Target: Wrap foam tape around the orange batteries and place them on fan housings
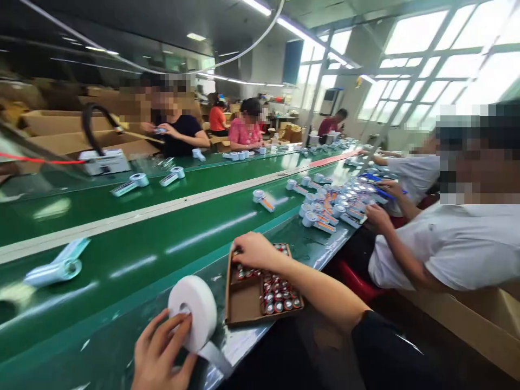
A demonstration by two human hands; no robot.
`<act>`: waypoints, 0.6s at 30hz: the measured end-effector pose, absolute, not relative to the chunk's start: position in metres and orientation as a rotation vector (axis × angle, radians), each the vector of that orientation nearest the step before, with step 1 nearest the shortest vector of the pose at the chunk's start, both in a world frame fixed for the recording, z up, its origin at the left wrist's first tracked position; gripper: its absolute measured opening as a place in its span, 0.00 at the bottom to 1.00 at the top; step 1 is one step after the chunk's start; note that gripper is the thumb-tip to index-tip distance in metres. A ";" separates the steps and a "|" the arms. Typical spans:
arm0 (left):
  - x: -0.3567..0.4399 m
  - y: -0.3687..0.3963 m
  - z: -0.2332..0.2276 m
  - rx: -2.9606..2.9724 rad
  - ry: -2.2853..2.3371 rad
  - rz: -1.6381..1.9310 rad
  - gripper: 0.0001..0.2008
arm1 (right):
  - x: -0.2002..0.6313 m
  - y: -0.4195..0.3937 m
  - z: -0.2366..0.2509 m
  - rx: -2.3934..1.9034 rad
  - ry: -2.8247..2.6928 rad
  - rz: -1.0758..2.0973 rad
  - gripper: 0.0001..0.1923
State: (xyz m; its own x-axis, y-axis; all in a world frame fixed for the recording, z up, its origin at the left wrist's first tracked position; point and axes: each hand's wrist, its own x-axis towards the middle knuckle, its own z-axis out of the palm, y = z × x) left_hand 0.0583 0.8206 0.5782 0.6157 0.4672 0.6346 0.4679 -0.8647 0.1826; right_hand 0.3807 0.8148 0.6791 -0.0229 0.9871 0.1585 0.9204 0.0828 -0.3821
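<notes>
At the near edge of the bench, my left hand (162, 349) holds a wide white roll of tape (205, 311), its fingers curled against the face and core. A loose strip hangs from the roll's lower side. My right hand (257, 252) reaches over a shallow cardboard box (244, 304), fingers pinched together at its far left corner. What the fingertips grip is hidden. Small round metal parts with red edges (280, 300) fill the right side and back of the box. Its front left section shows bare cardboard.
A green conveyor belt (211, 233) with a pale centre strip runs past the bench. White-blue handheld devices lie on it, one nearby (57, 271), with a pile (325, 206) farther right. A co-worker in a white shirt (439, 244) sits on my right; others work across the belt.
</notes>
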 end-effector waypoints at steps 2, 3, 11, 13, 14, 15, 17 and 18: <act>0.064 0.797 0.607 -2.758 -0.812 -1.139 0.27 | 0.388 0.792 0.687 -1.699 -1.856 0.353 0.11; 0.067 0.789 0.619 -2.752 -0.824 -1.106 0.26 | 0.393 0.781 0.691 -1.486 -1.601 0.453 0.12; 0.070 0.770 0.653 -2.732 -0.629 -0.693 0.24 | 0.372 0.721 0.720 -1.328 -1.445 0.741 0.16; 0.073 0.773 0.663 -2.706 -0.486 -0.659 0.22 | 0.361 0.724 0.719 -1.393 -1.590 0.724 0.15; 0.075 0.774 0.669 -2.694 -0.441 -0.653 0.22 | 0.358 0.726 0.716 -1.397 -1.634 0.720 0.16; 0.077 0.776 0.675 -2.684 -0.413 -0.646 0.22 | 0.358 0.728 0.712 -1.396 -1.656 0.732 0.16; 0.081 0.776 0.686 -2.671 -0.389 -0.606 0.21 | 0.358 0.729 0.700 -1.392 -1.607 0.850 0.19; 0.084 0.775 0.690 -2.670 -0.395 -0.573 0.21 | 0.357 0.729 0.693 -1.374 -1.516 0.937 0.20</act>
State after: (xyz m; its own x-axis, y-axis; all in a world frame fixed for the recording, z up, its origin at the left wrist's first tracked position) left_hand 0.0841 0.7752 0.6897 0.8774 0.1896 0.4408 0.3446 -0.8883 -0.3037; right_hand 0.3571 0.7285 0.6928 -0.0215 0.9937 0.1099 0.3457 0.1105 -0.9318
